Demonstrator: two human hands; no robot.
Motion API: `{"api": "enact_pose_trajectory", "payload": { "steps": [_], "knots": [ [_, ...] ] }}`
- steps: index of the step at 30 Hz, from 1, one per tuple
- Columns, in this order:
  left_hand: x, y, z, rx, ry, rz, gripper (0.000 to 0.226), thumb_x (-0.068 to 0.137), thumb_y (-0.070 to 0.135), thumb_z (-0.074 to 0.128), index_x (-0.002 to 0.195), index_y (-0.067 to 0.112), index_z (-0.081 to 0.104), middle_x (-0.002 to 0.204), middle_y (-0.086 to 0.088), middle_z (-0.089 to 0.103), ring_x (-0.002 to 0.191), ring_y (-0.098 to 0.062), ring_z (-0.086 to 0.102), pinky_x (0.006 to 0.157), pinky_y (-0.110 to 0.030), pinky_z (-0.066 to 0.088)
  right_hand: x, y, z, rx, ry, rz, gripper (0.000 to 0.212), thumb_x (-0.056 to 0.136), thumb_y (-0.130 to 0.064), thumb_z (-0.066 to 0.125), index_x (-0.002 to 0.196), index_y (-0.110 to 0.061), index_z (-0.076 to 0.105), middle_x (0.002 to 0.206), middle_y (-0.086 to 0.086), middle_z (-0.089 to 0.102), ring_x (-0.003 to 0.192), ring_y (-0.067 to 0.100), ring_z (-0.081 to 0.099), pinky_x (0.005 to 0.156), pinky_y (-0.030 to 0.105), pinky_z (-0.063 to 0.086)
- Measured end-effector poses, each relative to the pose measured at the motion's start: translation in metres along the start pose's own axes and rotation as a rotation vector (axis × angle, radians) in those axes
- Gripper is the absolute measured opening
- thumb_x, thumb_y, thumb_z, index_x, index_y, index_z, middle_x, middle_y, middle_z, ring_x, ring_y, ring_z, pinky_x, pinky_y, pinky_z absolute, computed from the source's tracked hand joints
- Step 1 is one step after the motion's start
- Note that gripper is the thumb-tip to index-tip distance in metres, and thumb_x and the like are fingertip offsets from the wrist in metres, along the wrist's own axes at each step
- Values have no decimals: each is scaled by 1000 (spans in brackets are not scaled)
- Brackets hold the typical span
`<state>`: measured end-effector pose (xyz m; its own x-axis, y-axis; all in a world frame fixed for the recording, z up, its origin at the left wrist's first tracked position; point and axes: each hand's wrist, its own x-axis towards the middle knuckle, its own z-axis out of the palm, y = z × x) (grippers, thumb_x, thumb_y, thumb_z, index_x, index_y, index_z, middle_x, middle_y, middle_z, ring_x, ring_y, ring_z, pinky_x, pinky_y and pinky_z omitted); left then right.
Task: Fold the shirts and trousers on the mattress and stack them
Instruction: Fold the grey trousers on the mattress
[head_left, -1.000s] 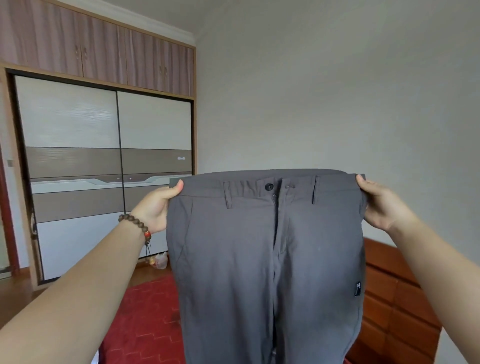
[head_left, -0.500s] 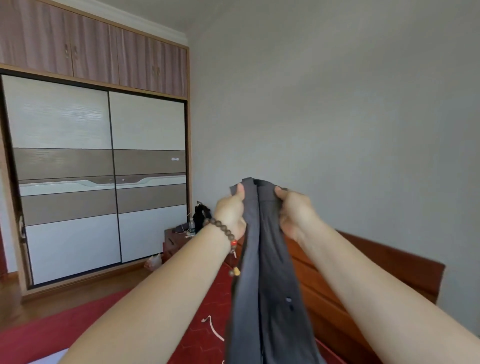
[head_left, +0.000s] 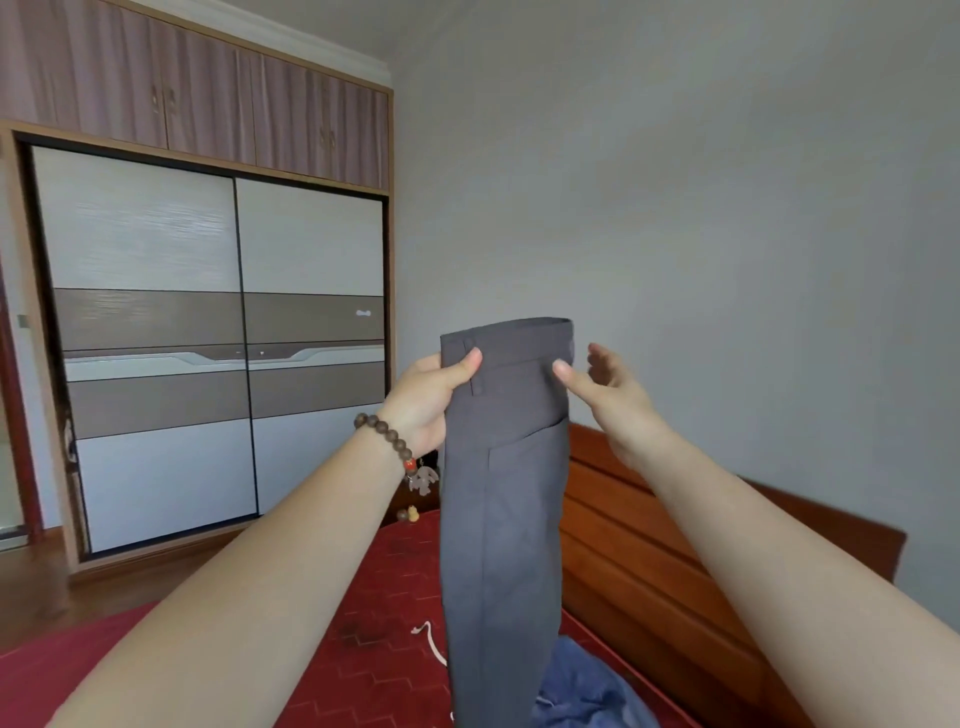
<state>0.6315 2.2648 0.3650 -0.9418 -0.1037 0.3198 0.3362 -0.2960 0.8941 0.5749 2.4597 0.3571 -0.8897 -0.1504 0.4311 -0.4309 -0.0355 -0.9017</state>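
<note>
Trousers (head_left: 501, 467) halved lengthwise, hanging above red mattress (head_left: 363, 623). Left hand (head_left: 434, 397) pinches waistband; right hand (head_left: 605, 387) beside waistband, fingers loose, thumb touching. Risk: single pinch slips, halves misalign.

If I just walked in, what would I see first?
A pair of grey trousers, folded lengthwise, hangs mid-picture. The left hand grips the waistband; the right hand touches its other edge with open fingers. Below lies a red mattress, with a big sliding-door wardrobe left.
</note>
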Motion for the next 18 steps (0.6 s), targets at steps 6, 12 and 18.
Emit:
{"api": "enact_pose_trajectory", "payload": {
  "steps": [6, 12, 18],
  "knots": [
    [-13, 34, -6, 55, -110, 66, 27, 97, 14, 48, 118, 1, 59, 104, -12, 69, 86, -20, 70, 77, -37, 59, 7, 1, -14, 417, -387, 125, 43, 75, -13, 68, 117, -4, 63, 102, 10, 74, 89, 19, 72, 68, 30, 57],
    [-22, 46, -34, 79, 55, 159, 30, 89, 28, 59, 106, 6, 66, 100, -8, 73, 89, -19, 69, 75, -32, 59, 7, -18, 2, 478, -347, -10, 38, 70, -6, 71, 108, -4, 65, 97, 12, 74, 83, 22, 72, 66, 33, 58],
    [-53, -16, -63, 136, 72, -40, 33, 70, 19, 71, 100, 6, 70, 106, -15, 71, 88, -23, 71, 70, -35, 59, 2, -17, 20, 482, -211, -33, 36, 77, 1, 72, 112, 1, 64, 103, 16, 72, 85, 25, 71, 69, 35, 59]
  ]
}}
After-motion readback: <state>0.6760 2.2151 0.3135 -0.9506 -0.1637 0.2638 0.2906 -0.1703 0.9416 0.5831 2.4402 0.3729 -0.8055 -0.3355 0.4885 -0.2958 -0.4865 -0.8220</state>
